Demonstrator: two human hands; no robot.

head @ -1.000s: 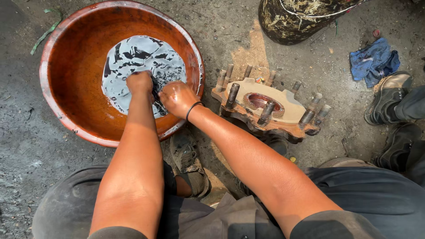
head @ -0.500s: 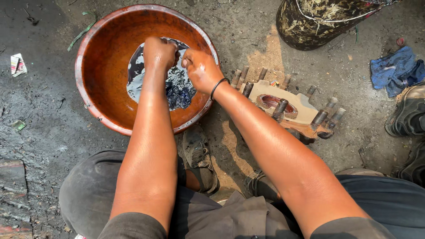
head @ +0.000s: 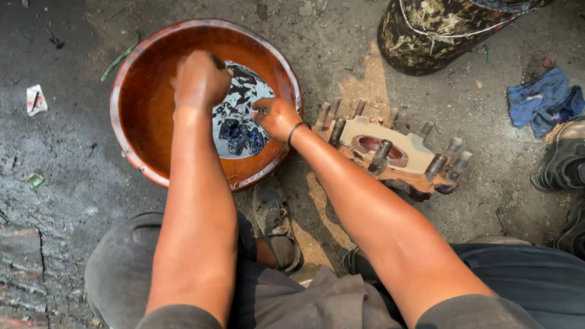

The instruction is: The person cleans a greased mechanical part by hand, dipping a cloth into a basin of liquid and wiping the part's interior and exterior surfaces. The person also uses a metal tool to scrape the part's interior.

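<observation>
A round red-brown basin (head: 137, 116) sits on the ground and holds dark, shiny liquid (head: 244, 91). My left hand (head: 198, 79) hovers over the basin's middle, curled into a fist; I cannot tell if anything is inside it. At the right side of the liquid, my right hand (head: 274, 119) has its fingertips pinched on a small grey part. A black band circles that wrist. Something dark blue (head: 241, 135) lies in the liquid just below my right hand.
A metal hub with several threaded studs (head: 390, 152) lies right of the basin, under my right forearm. A blue rag (head: 542, 100) is at the far right beside dark shoes (head: 557, 161). A mud-caked boot (head: 439, 33) stands at the top. My sandalled foot (head: 274, 222) is below the basin.
The view has shifted so the basin sits further right and lower. My left hand has lifted out of the liquid into a fist, while my right hand stays at the liquid's right side.
</observation>
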